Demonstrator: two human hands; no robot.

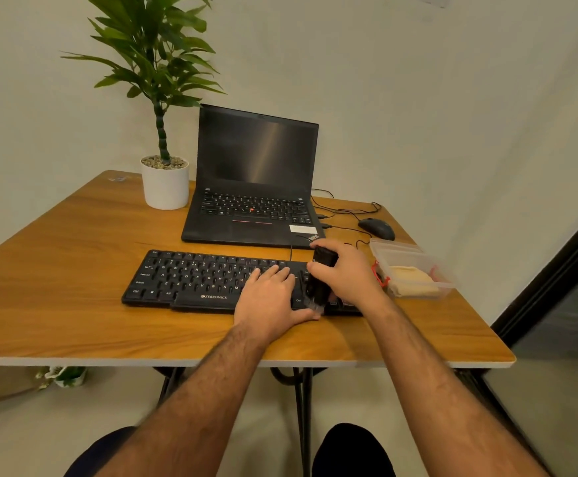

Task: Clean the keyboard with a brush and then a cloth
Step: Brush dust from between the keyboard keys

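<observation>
You are sitting at a small desk, the kind of spot where someone works on a computer, in a home or a little office. The wooden table [74, 270] stands in a corner with plain pale walls on two sides. An open black laptop [253, 187] sits at the back with its screen dark. A black keyboard [191, 280] lies in front of it, and a black mouse [377, 228] with thin wires is off to the side. A green plant [157, 63] in a white pot [165, 187] stands beside the laptop. A clear plastic box [411, 266] rests near the table's edge.
</observation>
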